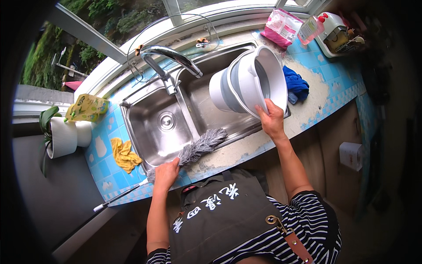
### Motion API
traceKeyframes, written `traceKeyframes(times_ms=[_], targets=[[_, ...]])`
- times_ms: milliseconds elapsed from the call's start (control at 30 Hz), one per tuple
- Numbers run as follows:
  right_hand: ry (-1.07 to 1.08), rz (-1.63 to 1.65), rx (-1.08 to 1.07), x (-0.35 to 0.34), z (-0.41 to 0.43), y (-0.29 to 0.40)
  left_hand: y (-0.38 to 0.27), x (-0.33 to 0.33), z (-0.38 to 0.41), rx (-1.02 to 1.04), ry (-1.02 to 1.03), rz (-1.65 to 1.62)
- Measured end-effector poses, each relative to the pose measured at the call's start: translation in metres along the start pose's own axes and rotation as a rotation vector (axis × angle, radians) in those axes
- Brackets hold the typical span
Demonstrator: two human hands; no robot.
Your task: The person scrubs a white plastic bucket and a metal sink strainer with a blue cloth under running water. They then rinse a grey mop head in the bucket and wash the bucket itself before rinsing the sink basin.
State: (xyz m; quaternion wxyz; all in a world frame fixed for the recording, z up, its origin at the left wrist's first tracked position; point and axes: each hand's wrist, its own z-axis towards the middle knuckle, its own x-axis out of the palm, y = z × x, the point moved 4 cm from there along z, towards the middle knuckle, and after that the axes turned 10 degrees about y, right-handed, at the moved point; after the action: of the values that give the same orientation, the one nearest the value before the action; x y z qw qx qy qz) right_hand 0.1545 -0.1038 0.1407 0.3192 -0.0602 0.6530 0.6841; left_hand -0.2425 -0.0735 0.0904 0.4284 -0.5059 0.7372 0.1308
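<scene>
My right hand (272, 118) grips the rim of a white and grey collapsible bucket (242, 81), tilted over the right basin of a steel double sink (211, 102). The bucket's mouth faces right, and its handle lies across its side. My left hand (167, 171) is closed around a grey fluffy duster (201, 147) at the sink's front edge. The duster's head reaches across the front of both basins, and its thin handle (122, 195) sticks out past the counter at the left. A chrome faucet (173, 57) arches over the right basin from behind.
A yellow cloth (124, 155) lies left of the sink, a blue cloth (295, 83) right of it. A yellow pouch (88, 107) and white ribbed pots (64, 137) stand left. At the back right are a pink package (282, 28), a pump bottle (311, 29) and a white container (328, 36).
</scene>
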Motion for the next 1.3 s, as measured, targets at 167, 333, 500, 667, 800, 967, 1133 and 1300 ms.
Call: traceKeyframes(times_ms=[167,333,500,667,800,967,1133,1300], targets=[[0.015,0.036,0.008,0.005,0.006,0.0,0.013,0.006,0.013,0.041,0.03,0.021],[0.006,0.107,0.04,0.012,0.015,-0.011,0.022,0.025,0.01,0.095,0.039,0.016],[-0.037,0.253,0.099,0.021,0.028,-0.026,0.008,-0.007,0.008,0.141,-0.009,0.133],[-0.095,0.301,0.126,0.034,0.045,-0.039,-0.014,-0.087,0.053,0.133,-0.326,-0.06],[-0.123,0.408,0.215,0.047,0.054,-0.079,-0.04,-0.131,0.131,0.291,-0.675,-0.149],[-0.062,0.683,0.342,0.062,0.059,-0.094,-0.038,-0.116,0.201,0.186,-0.591,-0.18],[-0.017,0.71,0.44,0.065,0.078,-0.111,-0.036,-0.097,0.186,0.273,-0.545,-0.182],[-0.014,0.764,0.52,0.071,0.106,-0.133,-0.038,-0.111,0.18,0.235,-0.512,-0.192]])
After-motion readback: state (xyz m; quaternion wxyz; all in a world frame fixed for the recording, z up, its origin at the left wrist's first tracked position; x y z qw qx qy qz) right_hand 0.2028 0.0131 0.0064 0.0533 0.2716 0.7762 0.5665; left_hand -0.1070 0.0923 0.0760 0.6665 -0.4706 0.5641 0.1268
